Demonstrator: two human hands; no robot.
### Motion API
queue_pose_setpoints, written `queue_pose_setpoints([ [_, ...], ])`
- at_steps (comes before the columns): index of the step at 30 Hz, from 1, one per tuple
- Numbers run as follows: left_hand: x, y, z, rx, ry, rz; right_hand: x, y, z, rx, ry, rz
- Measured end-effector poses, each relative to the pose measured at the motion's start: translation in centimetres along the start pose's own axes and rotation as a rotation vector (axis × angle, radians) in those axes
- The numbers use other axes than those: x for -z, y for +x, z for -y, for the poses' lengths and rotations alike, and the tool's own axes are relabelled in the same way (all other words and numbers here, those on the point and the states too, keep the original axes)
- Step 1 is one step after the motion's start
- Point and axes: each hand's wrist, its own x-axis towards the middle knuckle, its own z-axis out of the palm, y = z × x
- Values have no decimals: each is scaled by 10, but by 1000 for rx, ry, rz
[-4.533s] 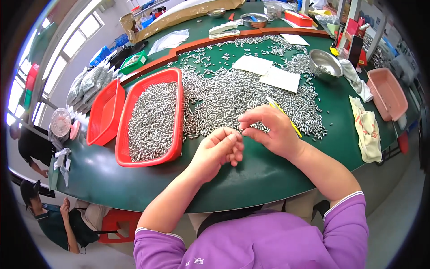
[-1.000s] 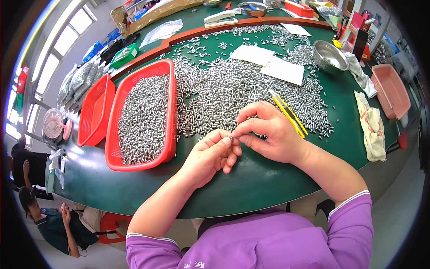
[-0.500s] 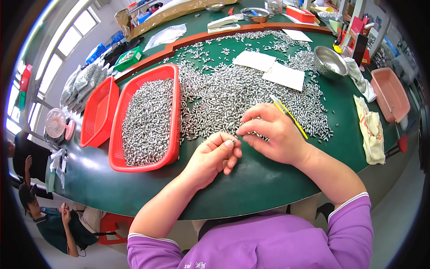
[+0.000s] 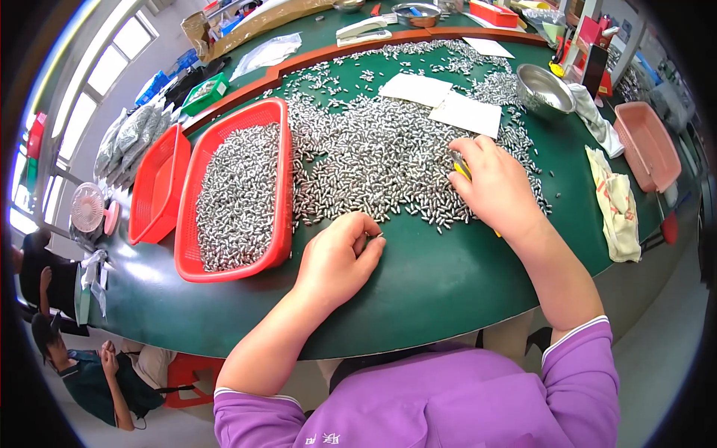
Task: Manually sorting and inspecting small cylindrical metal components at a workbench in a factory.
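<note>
My left hand (image 4: 340, 254) is closed above the green tabletop, thumb against forefinger, with a tiny metal piece (image 4: 381, 235) showing at the fingertips. To the right, my right hand (image 4: 497, 183) curls its fingers around a slim yellow utility knife (image 4: 461, 166), whose grey tip points away from me. The palm hides most of the knife. Both hands are beside a wide heap of small silvery metal pieces (image 4: 373, 157), pointed at the ends. More of these fill a red plastic basket (image 4: 284, 194) left of my left hand.
An empty red basket (image 4: 153, 190) stands farther left. White cards (image 4: 467, 114) lie on the heap. Toward the right are a metal bowl (image 4: 544, 89), a cream cloth (image 4: 616, 205) and a pink basket (image 4: 648, 145). A wooden strip (image 4: 328, 56) borders the back. A person (image 4: 97, 373) sits at lower left.
My hands have moved apart. The right one has gone right and closed on the utility knife, which has turned slightly; the left stays near the heap's front edge with its tiny piece.
</note>
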Motion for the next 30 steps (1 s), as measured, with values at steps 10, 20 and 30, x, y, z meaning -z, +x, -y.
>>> queue_pose_setpoints([
  [10, 2, -1, 1, 24, 95, 90, 22, 5, 21, 156, 215, -165],
  [20, -1, -1, 2, 30, 12, 82, 13, -31, 49, 226, 440, 363],
  [30, -3, 1, 5, 35, 1, 62, 6, -42, 53, 299, 252, 266],
])
